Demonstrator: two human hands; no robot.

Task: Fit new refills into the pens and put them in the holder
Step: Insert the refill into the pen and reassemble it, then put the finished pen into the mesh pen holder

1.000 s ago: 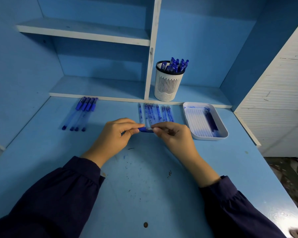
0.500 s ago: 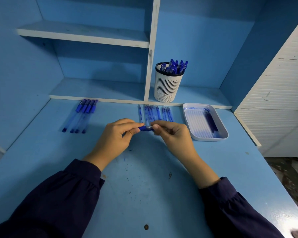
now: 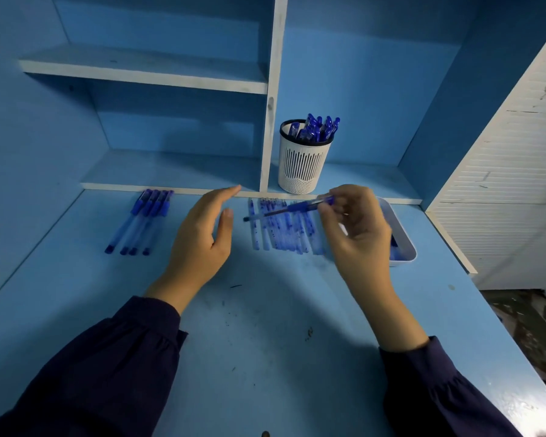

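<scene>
Pen in hand first: a slim blue ballpoint pen with a clear barrel [image 3: 292, 209] is pinched near its upper end by the fingertips of the right hand [image 3: 358, 234], held above the desk and tilted, its dark tip pointing left and slightly down over a row of loose blue-inked refills [image 3: 282, 228] lying side by side on the blue desk top [image 3: 265, 326]. The right fingers are curled closed around the pen's grip end. The left hand [image 3: 202, 238] is spread open with fingers straight and thumb apart, holding nothing, hovering just left of the pen tip without touching it. Behind the refills, on the lower shelf ledge, stands a white slotted cylindrical pen holder with a dark rim [image 3: 303, 165], with several blue-capped pens standing in it. Partly hidden behind the right hand sits a white rectangular plastic tray [image 3: 404, 244] at the desk's right side. Well to the left, four blue capped pens [image 3: 141, 222] lie in a tight parallel group on the desk. Dark navy sleeves [image 3: 108, 373] cover both forearms.
</scene>
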